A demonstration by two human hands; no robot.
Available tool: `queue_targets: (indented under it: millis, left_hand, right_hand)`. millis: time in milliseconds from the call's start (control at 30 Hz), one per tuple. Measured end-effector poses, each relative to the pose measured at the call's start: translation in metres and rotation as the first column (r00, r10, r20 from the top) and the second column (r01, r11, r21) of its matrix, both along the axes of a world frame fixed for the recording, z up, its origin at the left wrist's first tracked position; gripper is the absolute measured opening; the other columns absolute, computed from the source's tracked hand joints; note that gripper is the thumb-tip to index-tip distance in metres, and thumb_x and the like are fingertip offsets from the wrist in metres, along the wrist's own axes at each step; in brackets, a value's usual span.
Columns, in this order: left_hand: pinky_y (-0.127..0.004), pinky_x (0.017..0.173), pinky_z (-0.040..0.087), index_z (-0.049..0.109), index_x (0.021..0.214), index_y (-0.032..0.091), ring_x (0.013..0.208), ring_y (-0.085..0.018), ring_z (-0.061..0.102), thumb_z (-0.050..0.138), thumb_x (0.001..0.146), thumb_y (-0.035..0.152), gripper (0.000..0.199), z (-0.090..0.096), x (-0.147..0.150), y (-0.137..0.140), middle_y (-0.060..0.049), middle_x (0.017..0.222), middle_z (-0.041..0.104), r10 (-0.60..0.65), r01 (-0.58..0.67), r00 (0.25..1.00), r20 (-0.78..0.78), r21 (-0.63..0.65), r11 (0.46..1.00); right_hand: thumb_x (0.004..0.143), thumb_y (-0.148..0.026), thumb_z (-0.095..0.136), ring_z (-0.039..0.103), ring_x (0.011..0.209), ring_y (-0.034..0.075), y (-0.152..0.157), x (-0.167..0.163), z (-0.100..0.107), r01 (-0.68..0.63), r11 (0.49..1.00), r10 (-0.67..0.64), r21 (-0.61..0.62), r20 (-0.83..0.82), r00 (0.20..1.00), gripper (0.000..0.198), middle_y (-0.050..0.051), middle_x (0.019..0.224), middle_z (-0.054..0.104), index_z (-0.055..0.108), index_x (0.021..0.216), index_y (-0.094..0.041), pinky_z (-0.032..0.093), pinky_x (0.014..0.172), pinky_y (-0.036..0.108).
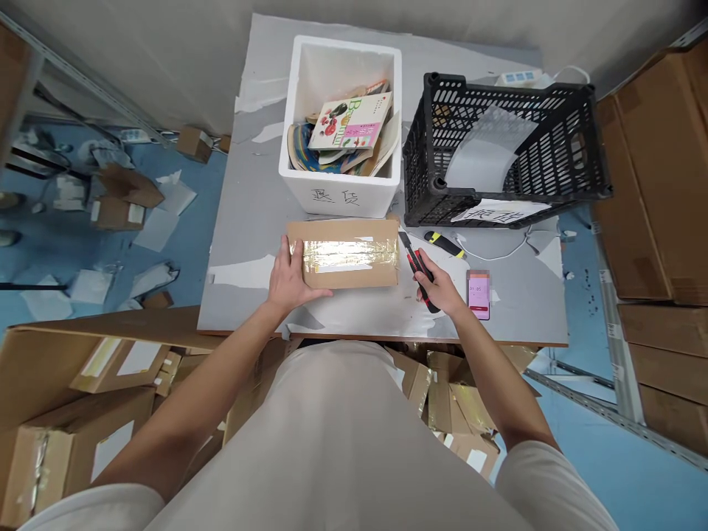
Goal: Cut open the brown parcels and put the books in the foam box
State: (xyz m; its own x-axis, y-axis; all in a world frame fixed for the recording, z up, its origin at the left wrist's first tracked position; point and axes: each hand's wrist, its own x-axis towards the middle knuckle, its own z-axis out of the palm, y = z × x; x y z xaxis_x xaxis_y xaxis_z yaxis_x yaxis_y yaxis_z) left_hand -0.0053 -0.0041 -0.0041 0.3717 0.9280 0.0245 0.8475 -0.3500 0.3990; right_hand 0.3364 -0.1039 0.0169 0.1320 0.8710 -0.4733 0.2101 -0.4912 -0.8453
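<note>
A taped cardboard box (354, 276) lies on the grey table (226, 221) in front of me, shiny clear tape running along its top. My left hand (292, 284) rests on the box's left end, fingers over the edge and thumb stretched along the near side. In my right hand (438, 286) is a red and black utility knife (416, 264), its tip pointing toward the box's right end. A yellow and black cutter (444, 244) lies just beyond that hand. To the right of it is a phone (479, 295) with a pink screen.
Behind the box stand a white foam box (340, 195) holding books (354, 122) and a black plastic crate (509, 199). A white cable (495, 258) crosses the table's right side. Cardboard boxes (658, 221) are stacked at right; more boxes (82, 435) lie below left.
</note>
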Motion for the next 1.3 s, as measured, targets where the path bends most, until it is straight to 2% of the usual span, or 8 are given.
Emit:
queue_targets:
  millis: [433, 800, 933, 1100, 1233, 1300]
  left_hand:
    - [-0.057, 0.103, 0.032, 0.021, 0.148, 0.006, 0.137, -0.051, 0.024, 0.064, 0.038, 0.087, 0.143, -0.002, -0.001, 0.001, -0.033, 0.153, 0.010, -0.013, 0.013, 1.000, 0.023, 0.012, 1.000]
    - [-0.057, 0.101, 0.035, 0.022, 0.148, 0.006, 0.136, -0.051, 0.025, 0.062, 0.038, 0.088, 0.143, -0.002, -0.001, 0.002, -0.034, 0.153, 0.011, -0.011, 0.011, 1.000, -0.001, 0.016, 1.000]
    - [-0.057, 0.101, 0.036, 0.023, 0.147, 0.006, 0.137, -0.050, 0.025, 0.063, 0.039, 0.088, 0.142, 0.000, 0.001, 0.002, -0.033, 0.153, 0.011, -0.002, 0.002, 1.000, -0.002, -0.001, 1.000]
    - [-0.052, 0.094, 0.045, 0.020, 0.149, 0.012, 0.137, -0.046, 0.028, 0.066, 0.041, 0.085, 0.138, 0.007, 0.007, 0.004, -0.027, 0.155, 0.011, 0.049, -0.053, 0.998, -0.047, -0.082, 0.995]
    - [-0.051, 0.093, 0.047, 0.018, 0.150, 0.015, 0.138, -0.045, 0.028, 0.067, 0.042, 0.083, 0.137, 0.010, 0.009, 0.006, -0.024, 0.157, 0.010, 0.066, -0.074, 0.995, -0.071, -0.130, 0.989]
    - [-0.051, 0.093, 0.047, 0.018, 0.150, 0.015, 0.138, -0.046, 0.028, 0.068, 0.041, 0.082, 0.138, 0.010, 0.009, 0.007, -0.024, 0.157, 0.009, 0.069, -0.076, 0.996, -0.062, -0.137, 0.988]
  right_hand:
    - [0.086, -0.037, 0.053, 0.056, 0.047, 0.008, -0.001, -0.003, -0.002, 0.026, 1.000, -0.027, -0.010, -0.039, 0.999, 0.069, 0.002, 0.091, 0.062, 0.027, 0.149, -0.034, 0.048, 0.040, 0.023]
    - [0.087, -0.039, 0.052, 0.057, 0.047, 0.009, -0.004, -0.002, -0.005, -0.001, 1.000, 0.000, -0.017, -0.048, 0.999, 0.069, 0.000, 0.084, 0.062, 0.025, 0.150, -0.033, 0.051, 0.041, 0.025]
    - [0.088, -0.036, 0.051, 0.056, 0.045, 0.008, -0.002, 0.002, 0.001, -0.058, 0.998, 0.059, -0.019, 0.038, 0.998, 0.065, -0.001, 0.080, 0.061, 0.028, 0.149, -0.033, 0.050, 0.042, 0.024]
    - [0.088, -0.030, 0.051, 0.053, 0.039, 0.008, -0.004, 0.014, 0.016, -0.212, 0.976, 0.218, -0.052, 0.215, 0.952, 0.063, -0.004, 0.068, 0.060, 0.032, 0.148, -0.033, 0.048, 0.041, 0.021]
    - [0.088, -0.030, 0.050, 0.054, 0.039, 0.012, -0.018, 0.008, 0.025, -0.214, 0.971, 0.235, -0.110, 0.236, 0.943, 0.066, -0.004, 0.059, 0.060, 0.029, 0.149, -0.031, 0.048, 0.039, 0.024]
    - [0.087, -0.030, 0.052, 0.055, 0.039, 0.013, -0.025, -0.001, 0.029, -0.194, 0.977, 0.212, -0.090, 0.270, 0.939, 0.066, -0.003, 0.059, 0.062, 0.031, 0.149, -0.029, 0.049, 0.042, 0.027]
